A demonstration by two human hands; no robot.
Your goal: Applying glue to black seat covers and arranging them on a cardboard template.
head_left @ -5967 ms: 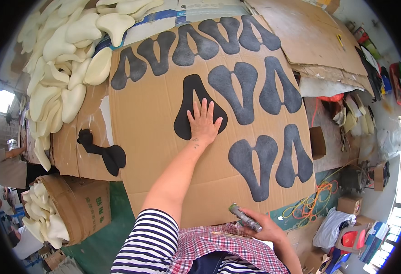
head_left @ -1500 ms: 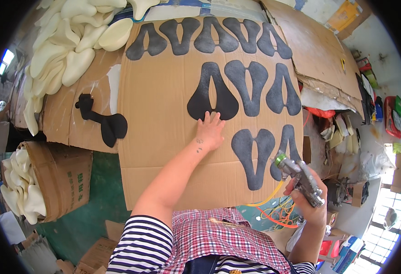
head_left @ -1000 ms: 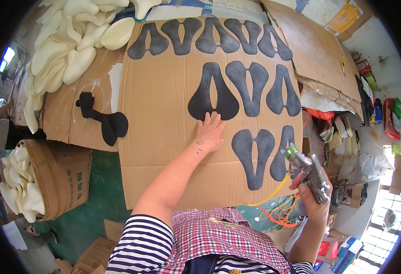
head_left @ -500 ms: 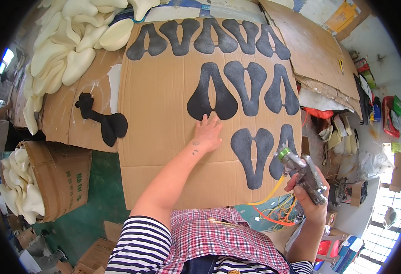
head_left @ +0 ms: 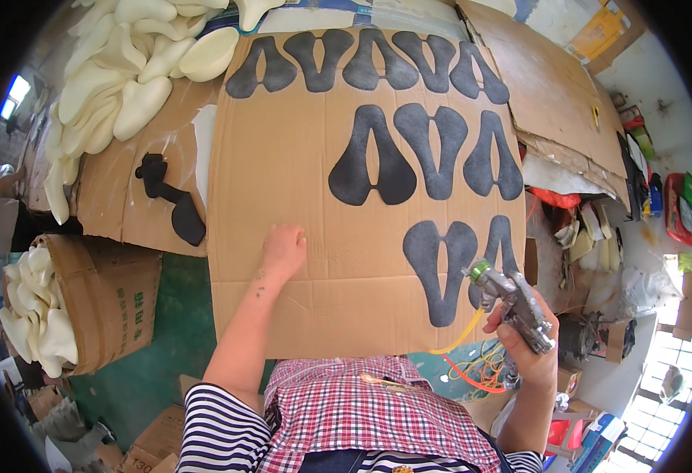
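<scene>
My left hand point(head_left: 285, 251) hovers over or rests on the large cardboard sheet point(head_left: 267, 315), its fingers curled in and nothing showing in them. In my right hand point(head_left: 533, 331) is a metal spray gun point(head_left: 519, 307) with a green ring near its nozzle and a yellow hose point(head_left: 466, 335). Its nozzle points up and left, over the lower right of the sheet. Just under it lies a partly hidden black pad point(head_left: 500, 236), beside a whole black V-shaped pad point(head_left: 421, 244). Farther up, the black pad point(head_left: 350, 173) at the middle row's left end looks darker toward its lower right.
More black pads point(head_left: 259, 75) line the sheet's far edge. To the left, a folded black piece point(head_left: 188, 221) lies on another cardboard. Cream foam shapes point(head_left: 109, 79) are heaped at the far left, others point(head_left: 38, 315) in a carton point(head_left: 117, 307). Hoses point(head_left: 480, 366) tangle below right.
My left hand has drawn back left and nearer from the middle-row pad, its fingers curling in. Less of the folded black piece shows at left. The spray gun has shifted slightly left.
</scene>
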